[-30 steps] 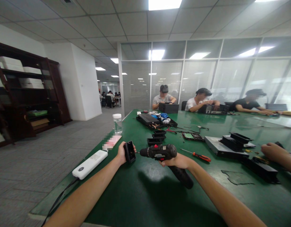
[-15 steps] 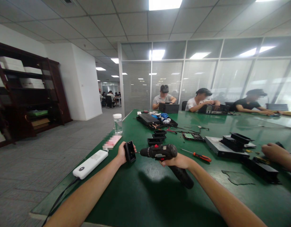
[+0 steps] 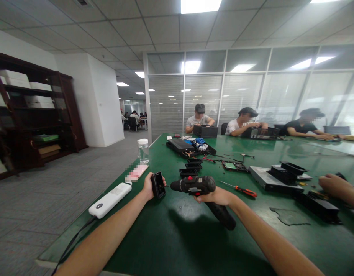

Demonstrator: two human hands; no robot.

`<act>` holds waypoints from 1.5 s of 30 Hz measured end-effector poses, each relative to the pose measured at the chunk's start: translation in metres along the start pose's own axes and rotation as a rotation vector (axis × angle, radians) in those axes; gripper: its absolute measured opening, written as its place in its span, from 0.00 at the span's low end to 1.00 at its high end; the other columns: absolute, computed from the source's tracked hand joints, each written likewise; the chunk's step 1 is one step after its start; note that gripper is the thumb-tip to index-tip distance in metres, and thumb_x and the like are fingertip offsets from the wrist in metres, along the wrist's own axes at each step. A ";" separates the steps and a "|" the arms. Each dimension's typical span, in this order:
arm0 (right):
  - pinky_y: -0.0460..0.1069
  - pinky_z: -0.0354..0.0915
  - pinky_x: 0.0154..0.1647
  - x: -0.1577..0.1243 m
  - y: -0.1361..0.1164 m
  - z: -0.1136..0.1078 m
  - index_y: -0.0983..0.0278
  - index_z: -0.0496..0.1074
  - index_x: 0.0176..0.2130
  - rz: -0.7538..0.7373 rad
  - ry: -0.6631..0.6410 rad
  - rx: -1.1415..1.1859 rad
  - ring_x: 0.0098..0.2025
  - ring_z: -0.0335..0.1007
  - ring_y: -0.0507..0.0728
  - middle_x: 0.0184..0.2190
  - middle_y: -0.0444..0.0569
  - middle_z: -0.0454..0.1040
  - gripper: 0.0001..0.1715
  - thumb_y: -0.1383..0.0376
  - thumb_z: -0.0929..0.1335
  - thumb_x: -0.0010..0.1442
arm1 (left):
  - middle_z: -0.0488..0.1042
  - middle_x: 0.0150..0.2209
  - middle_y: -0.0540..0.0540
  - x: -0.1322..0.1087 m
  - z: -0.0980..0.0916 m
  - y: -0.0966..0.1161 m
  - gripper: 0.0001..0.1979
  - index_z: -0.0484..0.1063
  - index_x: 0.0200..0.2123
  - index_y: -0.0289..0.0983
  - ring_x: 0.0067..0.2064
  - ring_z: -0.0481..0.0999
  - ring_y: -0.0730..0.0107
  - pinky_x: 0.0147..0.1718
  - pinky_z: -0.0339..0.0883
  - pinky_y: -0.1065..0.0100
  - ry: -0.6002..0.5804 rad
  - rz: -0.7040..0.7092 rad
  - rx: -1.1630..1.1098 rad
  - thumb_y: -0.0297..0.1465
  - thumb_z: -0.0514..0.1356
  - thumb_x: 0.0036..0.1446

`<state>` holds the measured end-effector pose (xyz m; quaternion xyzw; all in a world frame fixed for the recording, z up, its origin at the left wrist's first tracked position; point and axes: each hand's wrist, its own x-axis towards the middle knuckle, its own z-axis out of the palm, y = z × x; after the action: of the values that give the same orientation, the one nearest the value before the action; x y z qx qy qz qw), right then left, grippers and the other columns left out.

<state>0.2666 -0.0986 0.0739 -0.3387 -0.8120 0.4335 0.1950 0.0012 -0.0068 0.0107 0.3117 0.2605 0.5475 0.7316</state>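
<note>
My left hand (image 3: pixel 149 187) is closed around a small black rectangular housing (image 3: pixel 158 185), tilted up with its open side turned to the right. In my right hand (image 3: pixel 218 196) is a black cordless drill (image 3: pixel 194 185) with red details, its chuck pointing left at the housing. The thin bit reaches the housing's right edge; whether it touches cannot be made out. Just behind the drill, similar black housings (image 3: pixel 188 172) lie in a row. A screwdriver (image 3: pixel 246 191) with an orange and black handle rests to the right of the drill.
At left stand a white power bank (image 3: pixel 110 200) with a cable and a clear jar (image 3: pixel 143 150). To the right are a silver case (image 3: pixel 269 180), a long black housing (image 3: pixel 317 207) and a co-worker's hand (image 3: pixel 333 185). Electronic parts (image 3: pixel 234 166) lie farther back; several people sit beyond.
</note>
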 end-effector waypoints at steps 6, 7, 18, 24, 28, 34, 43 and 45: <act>0.48 0.59 0.37 0.000 0.002 0.000 0.69 0.65 0.32 0.011 0.012 0.008 0.32 0.62 0.52 0.28 0.47 0.66 0.14 0.61 0.64 0.46 | 0.68 0.23 0.40 0.001 -0.001 0.000 0.18 0.66 0.26 0.29 0.24 0.69 0.65 0.26 0.62 0.62 -0.002 0.014 0.006 0.37 0.45 0.47; 0.48 0.58 0.37 0.000 0.002 0.000 0.69 0.65 0.32 0.009 0.011 0.010 0.32 0.62 0.52 0.28 0.48 0.66 0.14 0.61 0.64 0.46 | 0.68 0.23 0.40 0.001 -0.002 0.000 0.18 0.66 0.26 0.29 0.24 0.69 0.65 0.26 0.62 0.62 -0.010 0.020 0.011 0.37 0.45 0.47; 0.48 0.58 0.36 0.001 0.001 0.001 0.69 0.66 0.31 -0.030 0.007 0.038 0.31 0.62 0.51 0.28 0.47 0.67 0.14 0.61 0.64 0.45 | 0.69 0.23 0.40 0.002 -0.002 -0.001 0.18 0.66 0.26 0.29 0.24 0.69 0.64 0.26 0.62 0.62 -0.007 0.018 0.001 0.37 0.45 0.47; 0.48 0.59 0.36 0.000 0.001 0.001 0.69 0.66 0.32 -0.025 0.011 0.023 0.32 0.62 0.52 0.29 0.47 0.66 0.12 0.63 0.64 0.45 | 0.69 0.24 0.40 0.006 -0.009 -0.002 0.19 0.67 0.26 0.29 0.25 0.69 0.64 0.29 0.62 0.60 -0.076 0.039 0.029 0.38 0.45 0.46; 0.48 0.59 0.36 -0.001 0.002 0.001 0.69 0.66 0.31 -0.021 0.018 0.014 0.32 0.62 0.52 0.29 0.47 0.66 0.13 0.63 0.64 0.46 | 0.69 0.25 0.39 0.007 -0.011 -0.003 0.19 0.67 0.26 0.29 0.25 0.69 0.63 0.30 0.62 0.59 -0.085 0.040 0.037 0.38 0.45 0.46; 0.48 0.59 0.37 -0.001 0.000 0.000 0.69 0.65 0.32 -0.006 0.003 0.006 0.32 0.62 0.52 0.29 0.47 0.66 0.13 0.62 0.64 0.46 | 0.69 0.25 0.39 0.008 -0.013 -0.003 0.19 0.67 0.26 0.29 0.26 0.69 0.63 0.30 0.62 0.60 -0.094 0.046 0.058 0.38 0.45 0.46; 0.48 0.59 0.35 0.000 0.003 0.000 0.70 0.66 0.32 -0.016 0.015 0.009 0.32 0.62 0.52 0.29 0.48 0.67 0.15 0.61 0.64 0.45 | 0.69 0.26 0.39 0.011 -0.015 -0.003 0.20 0.67 0.27 0.28 0.26 0.69 0.63 0.31 0.62 0.59 -0.118 0.045 0.076 0.39 0.45 0.46; 0.48 0.59 0.35 0.000 0.004 0.000 0.70 0.66 0.33 -0.018 0.018 0.008 0.32 0.62 0.52 0.28 0.48 0.67 0.15 0.61 0.64 0.46 | 0.69 0.26 0.39 0.011 -0.015 -0.003 0.20 0.67 0.27 0.28 0.26 0.69 0.63 0.31 0.62 0.59 -0.114 0.044 0.075 0.39 0.45 0.46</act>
<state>0.2680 -0.0967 0.0702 -0.3344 -0.8117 0.4317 0.2074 -0.0051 0.0060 -0.0022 0.3750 0.2318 0.5347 0.7209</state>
